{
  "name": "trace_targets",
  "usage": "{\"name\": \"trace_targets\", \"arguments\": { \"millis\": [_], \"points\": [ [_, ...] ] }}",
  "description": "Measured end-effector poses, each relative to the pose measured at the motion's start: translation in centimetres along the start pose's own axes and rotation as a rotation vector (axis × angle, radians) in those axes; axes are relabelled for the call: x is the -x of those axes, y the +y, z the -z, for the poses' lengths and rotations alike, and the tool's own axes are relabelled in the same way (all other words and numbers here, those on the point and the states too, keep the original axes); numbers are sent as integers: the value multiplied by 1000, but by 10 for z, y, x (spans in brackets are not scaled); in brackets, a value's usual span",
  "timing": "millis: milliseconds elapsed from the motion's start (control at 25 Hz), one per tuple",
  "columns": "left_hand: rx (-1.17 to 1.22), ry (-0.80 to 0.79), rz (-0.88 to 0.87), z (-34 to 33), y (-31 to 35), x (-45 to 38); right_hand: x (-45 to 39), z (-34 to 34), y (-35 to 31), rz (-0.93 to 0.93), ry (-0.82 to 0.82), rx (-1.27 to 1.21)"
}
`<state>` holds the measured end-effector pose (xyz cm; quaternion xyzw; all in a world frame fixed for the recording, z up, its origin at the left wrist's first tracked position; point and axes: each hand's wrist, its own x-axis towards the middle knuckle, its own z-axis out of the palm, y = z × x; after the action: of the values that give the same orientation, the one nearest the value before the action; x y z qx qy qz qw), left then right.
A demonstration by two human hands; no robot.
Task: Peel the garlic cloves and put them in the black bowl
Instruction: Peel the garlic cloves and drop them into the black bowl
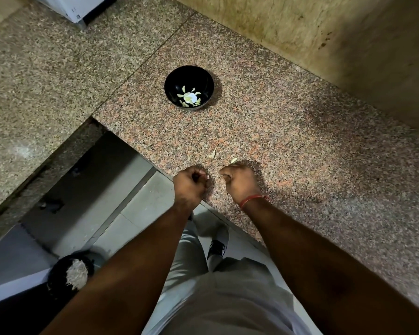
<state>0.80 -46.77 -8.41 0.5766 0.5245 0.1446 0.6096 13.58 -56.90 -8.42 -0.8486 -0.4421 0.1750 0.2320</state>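
A speckled granite counter [288, 131] fills most of the view, with a stained beige wall [324, 32] along its far right side. Below its near edge lie grey floor tiles [140, 213], and at the near left a dark bin [69, 274] holds a pale heap of scraps.

The black bowl [189, 87] stands on the counter, far from the hands and a little to their left, with several peeled garlic cloves [189, 97] lying in its bottom.

The left hand [190, 183] and the right hand [240, 181] sit side by side at the near edge of the counter, slightly apart, both with fingers curled under. What either one grips cannot be made out. A red thread [250, 200] circles the right wrist.

A scrap of garlic skin [212, 154] lies on the counter just beyond the hands, and another pale piece [233, 160] shows at the far side of the right hand.
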Motion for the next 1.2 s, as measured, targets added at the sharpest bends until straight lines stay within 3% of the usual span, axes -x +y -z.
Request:
{"name": "trace_targets", "arguments": {
  "millis": [320, 600, 760, 880, 1200],
  "points": [
    [-96, 28, -74, 7, -15, -3, 9, -10, -15, -18, -57, 24],
    [79, 254, -3, 73, -41, 10, 24, -59, -85, -237, 138, -382],
    [212, 338, 44, 144, -64, 24, 20, -101, -151, -418, -27, -784],
    [321, 400, 82, 201, -83, 37, 29, -132, -207, -397, -122, -974],
    [556, 603, 194, 364, -170, 87, 68, -252, -345, -330, -455, -906]
  ]
}}
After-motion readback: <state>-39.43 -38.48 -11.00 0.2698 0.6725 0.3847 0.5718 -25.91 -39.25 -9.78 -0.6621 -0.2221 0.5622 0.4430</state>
